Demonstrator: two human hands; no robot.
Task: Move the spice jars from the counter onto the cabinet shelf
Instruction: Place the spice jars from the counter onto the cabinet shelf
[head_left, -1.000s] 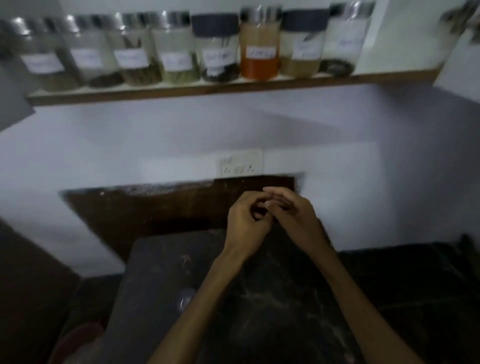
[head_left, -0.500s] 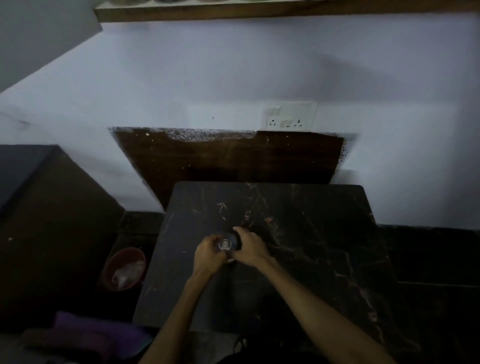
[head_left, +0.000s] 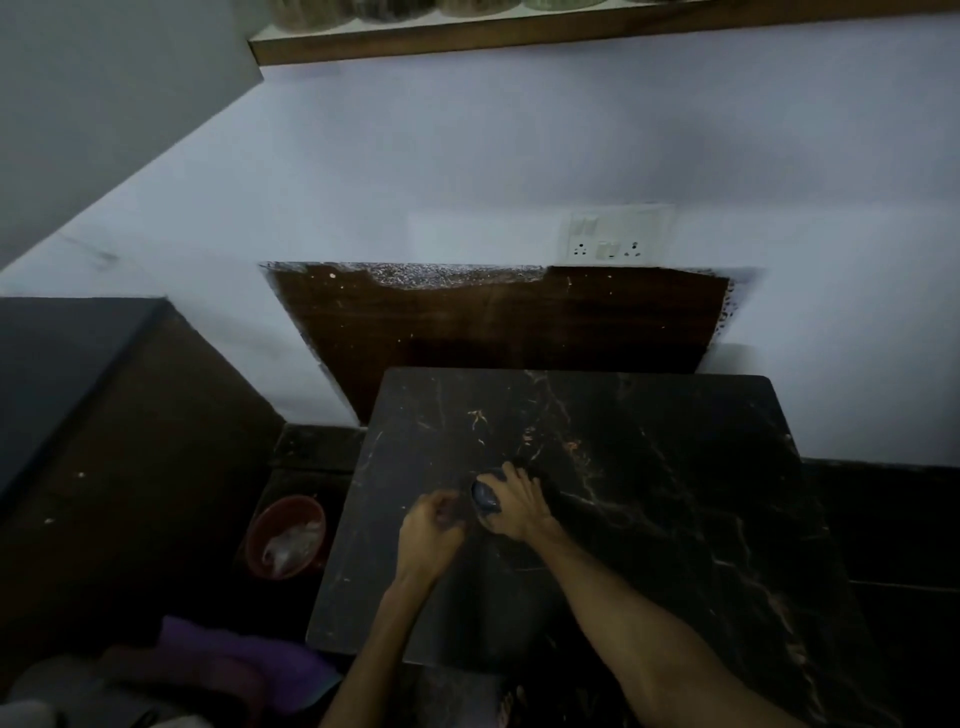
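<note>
Head view looked down on a black marble-patterned table (head_left: 649, 467) with pale veins, set against a pale wall. Near the middle of the table, a little toward its left edge, stood a small spice jar with a dark lid (head_left: 485, 496), seen from above. The right hand (head_left: 517, 506) curled over the jar, its fingers wrapped round the lid and the far side. The left hand (head_left: 431, 535) sat just beside the jar on its left, fingers bent toward it; whether it actually gripped the jar's side could not be told in the dim light.

Along the top edge of the frame ran a brown wooden cabinet shelf (head_left: 519, 39), carrying a row of clear jars (head_left: 384, 8) of which only the bottoms showed. A white switch and socket plate (head_left: 615, 236) was fixed to the wall above a dark brown wooden panel (head_left: 493, 322). Below the table's left edge a round red bowl (head_left: 285, 538) rested on the dark floor.
</note>
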